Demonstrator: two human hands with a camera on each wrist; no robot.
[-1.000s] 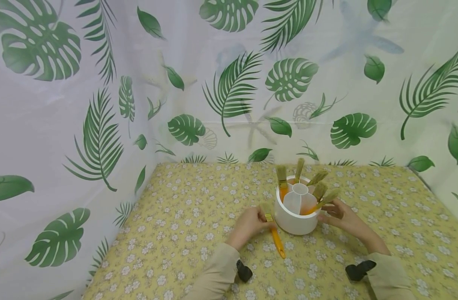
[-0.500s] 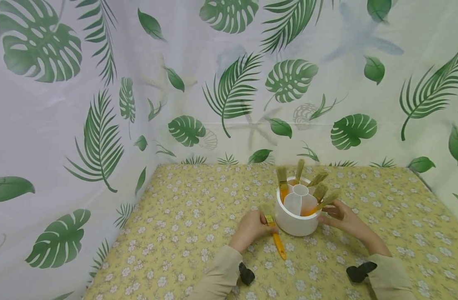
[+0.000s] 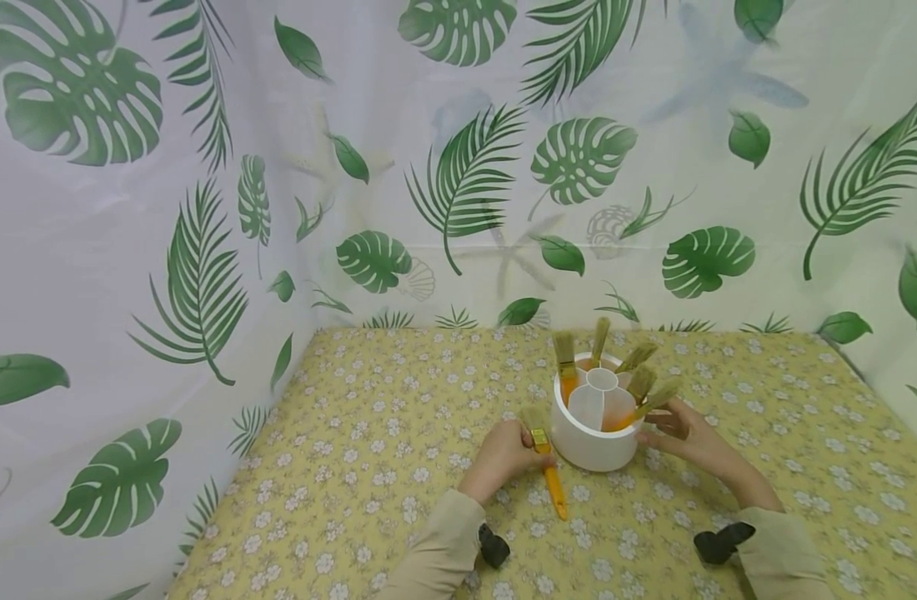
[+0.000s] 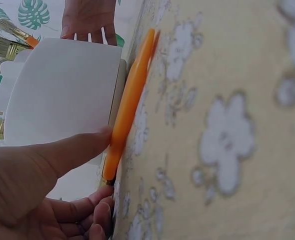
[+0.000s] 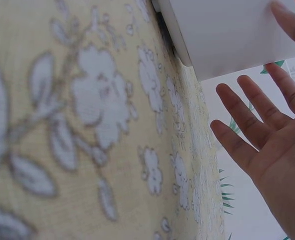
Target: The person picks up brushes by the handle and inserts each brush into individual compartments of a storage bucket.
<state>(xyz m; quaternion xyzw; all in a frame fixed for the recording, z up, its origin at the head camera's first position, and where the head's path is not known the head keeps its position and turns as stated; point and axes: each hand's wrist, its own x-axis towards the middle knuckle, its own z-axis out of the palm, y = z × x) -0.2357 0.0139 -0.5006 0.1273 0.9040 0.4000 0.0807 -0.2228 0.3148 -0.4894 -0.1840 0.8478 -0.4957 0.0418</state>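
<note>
Between thumb and curled fingers, my left hand (image 3: 499, 457) pinches a flat paintbrush (image 3: 553, 487) lying close over the cloth. Its orange handle (image 4: 133, 97) points towards me in the head view, bristles facing away. Just right of it stands a round white divided organizer (image 3: 595, 450), with several orange-handled paintbrushes (image 3: 565, 358) leaning upright in its compartments. My right hand (image 3: 691, 437) is at the organizer's right side. In the right wrist view its thumb (image 5: 290, 22) lies against the white wall, and the other fingers (image 5: 237, 135) are spread and fairly straight.
Yellow flowered cloth (image 3: 368, 475) covers the table. White leaf-printed sheeting (image 3: 458, 150) rises behind it and along the left side. A black wrist strap piece (image 3: 493, 547) sits at the left cuff, another black piece (image 3: 721, 543) at the right cuff.
My left hand has shifted slightly right over the second. The handle end of the paintbrush it holds has swung a little to the left. The right hand and organizer have hardly moved.
</note>
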